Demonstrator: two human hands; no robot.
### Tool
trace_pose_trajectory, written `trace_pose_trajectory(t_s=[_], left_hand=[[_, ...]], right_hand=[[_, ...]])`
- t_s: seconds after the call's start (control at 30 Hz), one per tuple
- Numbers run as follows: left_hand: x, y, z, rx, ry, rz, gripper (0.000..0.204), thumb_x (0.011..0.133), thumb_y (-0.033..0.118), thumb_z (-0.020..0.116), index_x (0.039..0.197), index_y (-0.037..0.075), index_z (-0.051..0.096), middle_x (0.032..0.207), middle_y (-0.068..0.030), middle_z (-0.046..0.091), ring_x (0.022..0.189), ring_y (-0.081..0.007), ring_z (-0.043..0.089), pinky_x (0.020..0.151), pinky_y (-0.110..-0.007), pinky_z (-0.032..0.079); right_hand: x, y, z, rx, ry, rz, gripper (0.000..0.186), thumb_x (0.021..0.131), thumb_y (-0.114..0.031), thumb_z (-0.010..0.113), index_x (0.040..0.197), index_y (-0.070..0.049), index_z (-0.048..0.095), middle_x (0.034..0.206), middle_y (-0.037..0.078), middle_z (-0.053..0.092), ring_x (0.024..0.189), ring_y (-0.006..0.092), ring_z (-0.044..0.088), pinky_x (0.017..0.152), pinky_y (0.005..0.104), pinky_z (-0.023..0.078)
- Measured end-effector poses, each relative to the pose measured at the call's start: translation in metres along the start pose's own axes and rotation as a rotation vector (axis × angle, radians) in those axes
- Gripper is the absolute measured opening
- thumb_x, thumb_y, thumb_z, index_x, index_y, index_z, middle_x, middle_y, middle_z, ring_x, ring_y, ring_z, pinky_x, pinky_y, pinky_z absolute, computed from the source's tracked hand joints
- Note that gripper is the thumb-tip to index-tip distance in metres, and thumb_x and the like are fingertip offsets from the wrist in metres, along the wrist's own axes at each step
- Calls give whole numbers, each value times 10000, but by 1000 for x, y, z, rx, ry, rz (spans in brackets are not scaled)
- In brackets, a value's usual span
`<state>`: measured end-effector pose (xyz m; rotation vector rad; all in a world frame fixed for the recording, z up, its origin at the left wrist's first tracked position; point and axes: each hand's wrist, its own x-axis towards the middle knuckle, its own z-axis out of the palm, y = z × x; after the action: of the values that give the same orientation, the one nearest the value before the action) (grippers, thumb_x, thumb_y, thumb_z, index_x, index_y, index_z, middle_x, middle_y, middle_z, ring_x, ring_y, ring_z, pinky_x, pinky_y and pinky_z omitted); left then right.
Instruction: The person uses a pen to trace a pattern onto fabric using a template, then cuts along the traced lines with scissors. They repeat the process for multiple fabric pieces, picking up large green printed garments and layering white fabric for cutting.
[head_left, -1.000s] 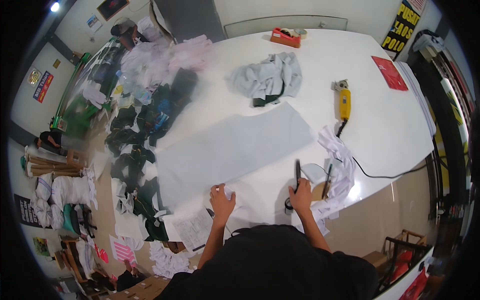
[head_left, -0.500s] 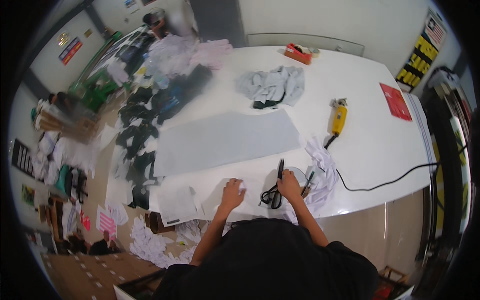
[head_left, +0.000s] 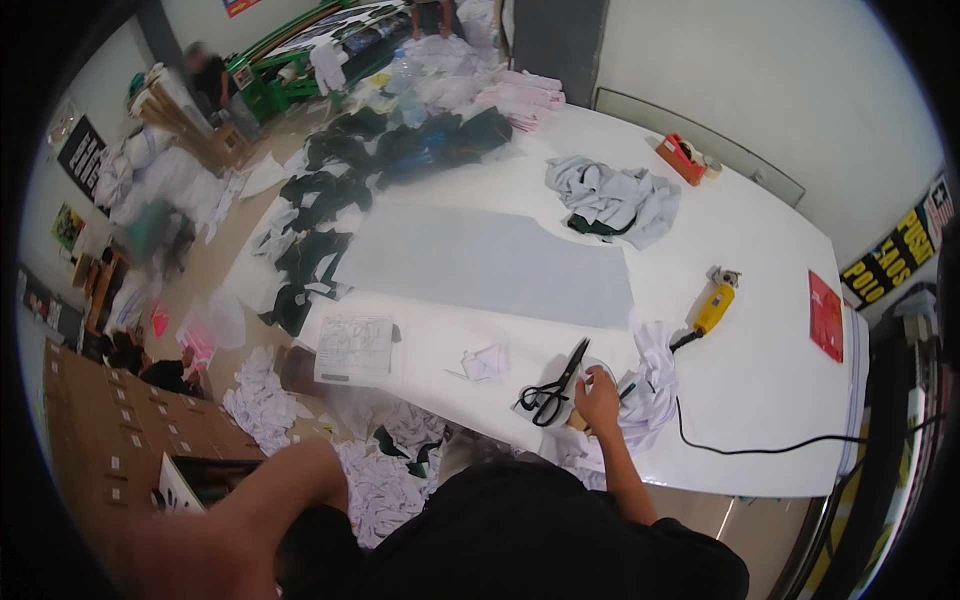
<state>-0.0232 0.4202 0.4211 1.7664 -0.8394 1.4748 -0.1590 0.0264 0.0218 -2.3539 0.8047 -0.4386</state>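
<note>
My right hand is at the table's near edge with fingers curled by a pale rounded item just right of the black scissors; I cannot make out what it grips. My left hand, smeared by motion at the lower left, is off the table. A crumpled white scrap and a printed sheet lie left of the scissors. A long pale grey fabric piece lies beyond them.
The white table holds dark green scraps, grey cloth, a yellow corded cutter, a tape dispenser and white strips. Other people are in the background and lower left, near boxes and floor scraps.
My left hand has left the table and swung down to the left. My right hand has let go of the scissors for the item beside them. The view has turned leftward.
</note>
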Motion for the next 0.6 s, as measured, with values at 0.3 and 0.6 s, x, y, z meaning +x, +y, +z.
trace_pose_trajectory(t_s=[0.3, 0.6], left_hand=[[18, -39, 12, 225, -589, 79, 237, 850, 40, 669, 1080, 5, 623, 1056, -62, 650, 919, -181, 638, 815, -298, 489], [29, -40, 28, -45, -510, 222, 214, 857, 42, 667, 1062, 9, 619, 1047, -59, 645, 917, -175, 631, 815, -295, 485]], right_hand=[[-20, -33, 16, 117, -125, -147, 227, 866, -179, 673, 1022, -31, 599, 802, 159, 659, 793, 353, 650, 700, 442, 495], [-10, -28, 9, -13, -184, -127, 275, 872, -213, 679, 1065, -34, 602, 798, 151, 661, 752, 352, 645, 696, 443, 495]])
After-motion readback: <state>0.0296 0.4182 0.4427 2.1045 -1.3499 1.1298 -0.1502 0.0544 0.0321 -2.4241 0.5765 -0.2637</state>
